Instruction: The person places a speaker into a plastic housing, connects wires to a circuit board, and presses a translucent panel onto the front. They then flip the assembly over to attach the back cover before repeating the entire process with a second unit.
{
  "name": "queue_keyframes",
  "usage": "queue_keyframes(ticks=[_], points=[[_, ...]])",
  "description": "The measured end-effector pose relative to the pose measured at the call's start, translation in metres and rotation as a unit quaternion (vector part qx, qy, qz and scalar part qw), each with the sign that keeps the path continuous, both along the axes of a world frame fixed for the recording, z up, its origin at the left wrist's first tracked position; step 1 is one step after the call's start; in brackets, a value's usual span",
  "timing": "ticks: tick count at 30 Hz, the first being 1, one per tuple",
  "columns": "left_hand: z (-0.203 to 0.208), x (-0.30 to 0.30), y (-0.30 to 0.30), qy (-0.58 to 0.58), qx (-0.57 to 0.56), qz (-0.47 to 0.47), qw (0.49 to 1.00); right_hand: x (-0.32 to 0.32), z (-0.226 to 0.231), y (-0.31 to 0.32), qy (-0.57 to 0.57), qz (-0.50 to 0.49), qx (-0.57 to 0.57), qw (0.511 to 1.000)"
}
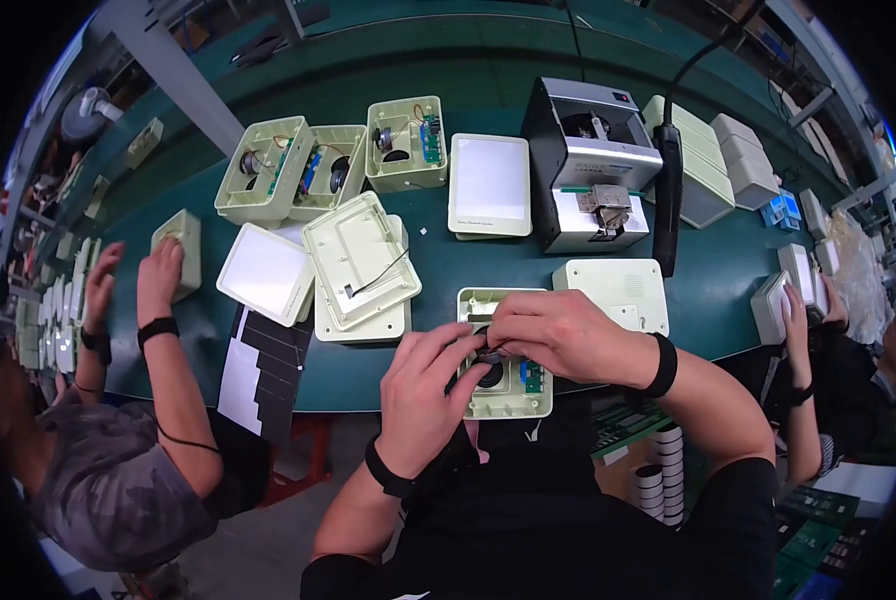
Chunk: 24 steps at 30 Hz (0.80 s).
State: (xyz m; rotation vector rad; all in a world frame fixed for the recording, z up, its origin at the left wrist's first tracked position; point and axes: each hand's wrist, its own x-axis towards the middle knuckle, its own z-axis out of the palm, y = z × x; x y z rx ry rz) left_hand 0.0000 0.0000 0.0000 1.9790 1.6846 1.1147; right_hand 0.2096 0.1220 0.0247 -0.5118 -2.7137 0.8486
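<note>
Housing (513, 408) sits at the desk's (708, 310) near edge; over it we pinch a dark part (487, 355), left hand (418, 388) half-curled, right hand (568, 338) tightly bunched.

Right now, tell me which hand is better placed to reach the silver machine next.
Probably the right hand: it is nearer the silver machine, which stands beyond it on the table. The left hand is farther left. Both are busy at the open housing.
</note>
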Motion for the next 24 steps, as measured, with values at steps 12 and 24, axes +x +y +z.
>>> queue_keyframes(ticks=[12,24], points=[[-0.002,0.012,-0.004,0.033,0.067,0.048,0.996,-0.009,0.007,-0.042,0.096,-0.12,0.168,0.974],[-0.007,0.004,-0.017,-0.105,-0.033,0.11,0.988,-0.019,-0.016,-0.047,0.059,-0.215,0.083,0.971]])
